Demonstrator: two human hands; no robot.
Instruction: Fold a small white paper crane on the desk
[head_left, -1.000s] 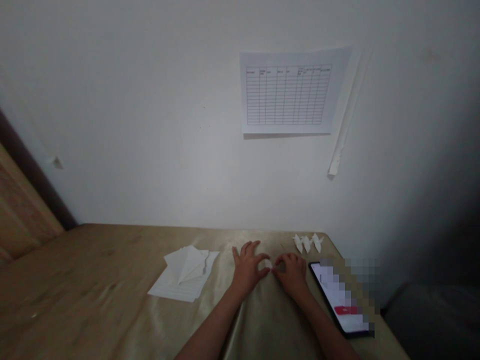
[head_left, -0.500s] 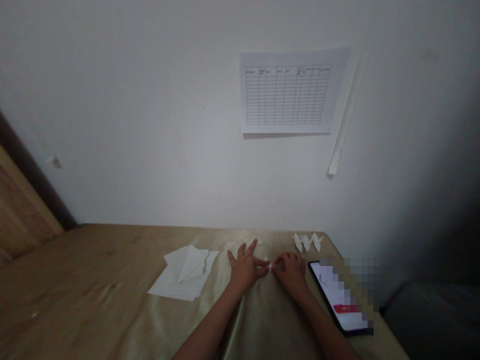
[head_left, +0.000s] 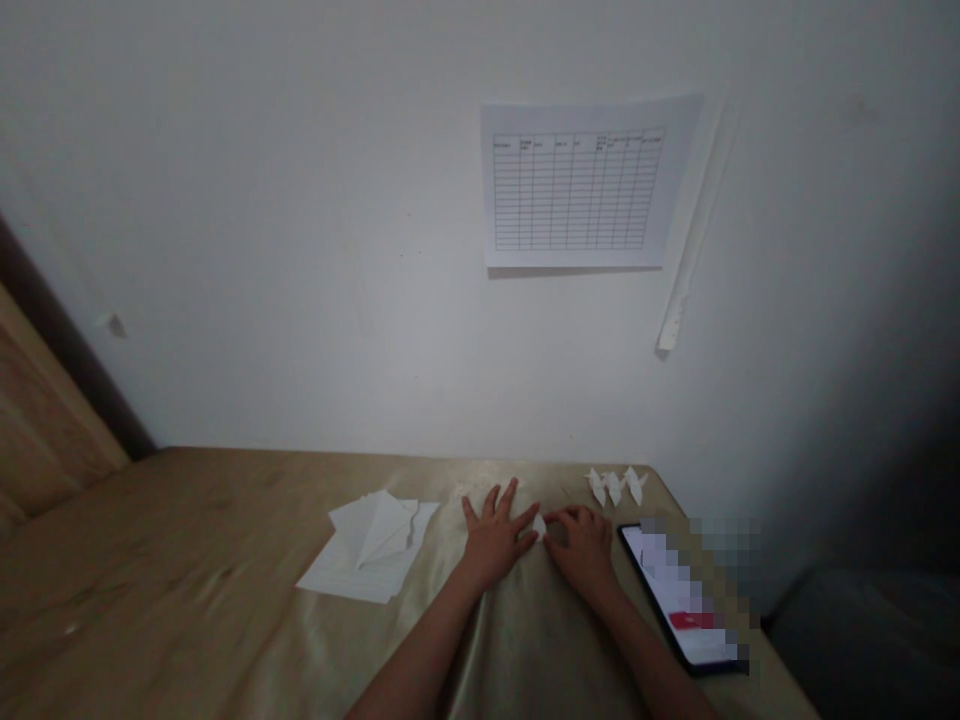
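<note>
Between my two hands is a small folded white paper (head_left: 539, 525), its lower part touched from both sides by fingertips. My left hand (head_left: 491, 545) has its thumb and index finger at the paper's left edge, while the other fingers spread out towards the wall. On the opposite edge, my right hand (head_left: 585, 548) grips with thumb and index finger, the remaining fingers curled. The paper's exact folds are too small to make out. Three small folded paper cranes (head_left: 614, 488) stand in a row beyond my right hand.
Left of my hands lies a stack of white paper sheets (head_left: 352, 580), with a loosely folded sheet (head_left: 386, 530) on top. A phone (head_left: 675, 600), partly blurred, rests by the right edge of the cloth-covered table (head_left: 202, 600). A printed chart (head_left: 577, 190) hangs on the wall.
My left thumb and index finger have moved apart along the paper's edge, and more of the folded paper shows between my hands. My right hand has barely moved.
</note>
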